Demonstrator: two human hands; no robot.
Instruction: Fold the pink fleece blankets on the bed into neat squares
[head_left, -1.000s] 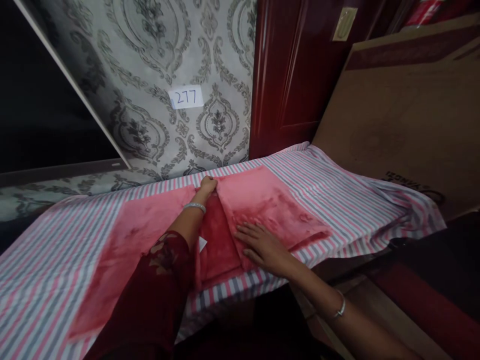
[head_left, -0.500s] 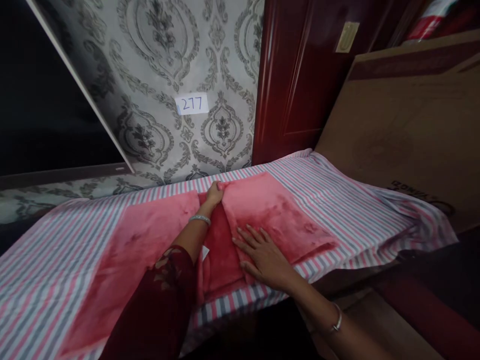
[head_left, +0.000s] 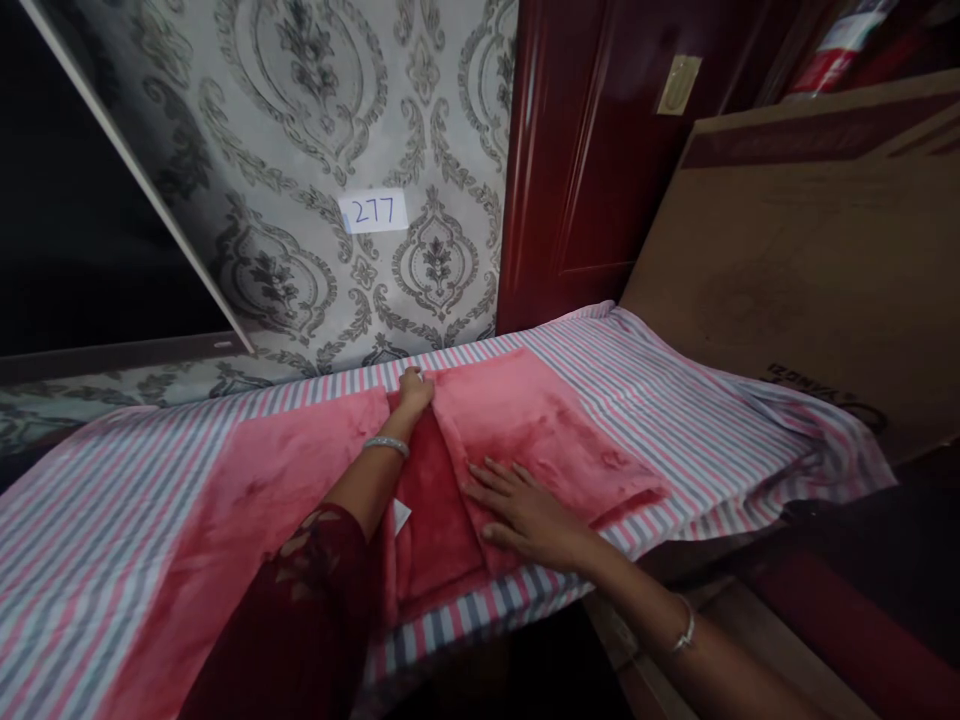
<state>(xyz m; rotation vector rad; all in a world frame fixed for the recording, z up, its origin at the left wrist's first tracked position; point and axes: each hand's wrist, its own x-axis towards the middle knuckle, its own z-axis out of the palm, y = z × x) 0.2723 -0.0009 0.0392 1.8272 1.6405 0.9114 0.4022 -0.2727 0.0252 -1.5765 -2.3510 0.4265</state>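
Observation:
A pink-and-red plush cloth (head_left: 536, 410) lies on a striped sheet, folded in from the right, with a darker red strip (head_left: 435, 490) down its middle. Its left part (head_left: 277, 480) is spread flat, partly behind my left forearm. My left hand (head_left: 415, 388) is closed at the far edge of the cloth, beside the corner of the right fold; its fingertips are partly hidden. My right hand (head_left: 525, 515) rests open and flat on the near part of that fold, fingers pointing left. A small white tag (head_left: 402, 515) shows beside my left forearm.
The striped sheet (head_left: 675, 400) covers the surface and hangs rumpled at the right. A dark screen (head_left: 97, 220) stands at the left. Patterned wallpaper bears a paper marked 277 (head_left: 373, 210). A large cardboard box (head_left: 810, 250) leans at the right, beside a dark red door (head_left: 577, 150).
The view has shifted slightly, moving the scene a little left. My left hand has barely moved at the far edge; my right hand stays flat on the fold.

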